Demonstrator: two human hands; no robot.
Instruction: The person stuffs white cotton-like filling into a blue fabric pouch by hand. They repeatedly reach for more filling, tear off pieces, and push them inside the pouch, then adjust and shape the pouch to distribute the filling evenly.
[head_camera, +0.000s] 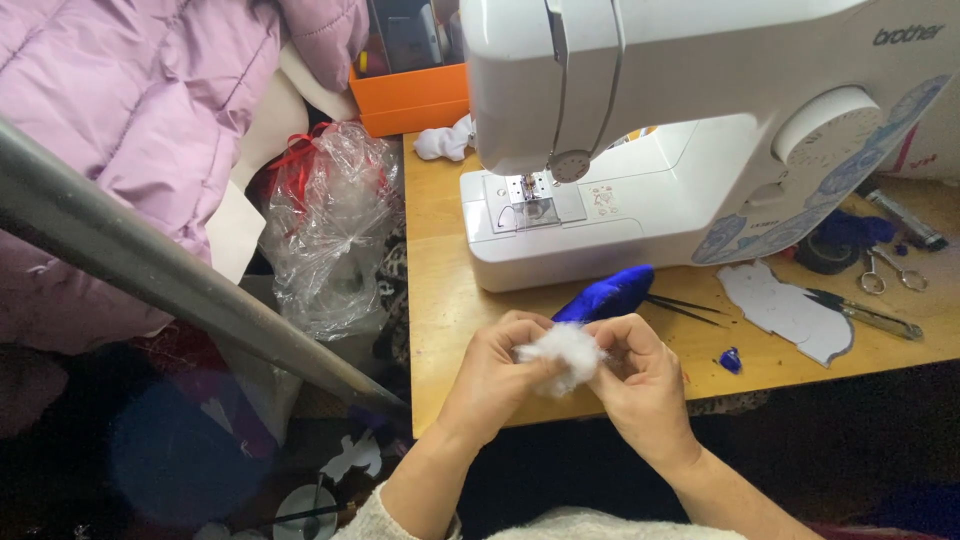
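My left hand (495, 375) and my right hand (640, 375) meet over the front edge of the wooden table (440, 300). Both pinch a tuft of white stuffing (562, 355) between their fingertips. Just behind the fingers lies a blue velvet sewn piece (605, 293), its near end hidden by my right hand, so I cannot tell whether that hand grips it. A white sewing machine (640, 140) stands right behind, its needle plate (530, 205) facing me.
Dark tweezers (685, 305), a white paper pattern (785, 310), a blue scrap (731, 360), scissors (868, 315) and small snips (890, 272) lie to the right. An orange box (410, 95), a clear plastic bag (330, 225), a grey metal bar (180, 280) and a lilac padded jacket (130, 110) crowd the left.
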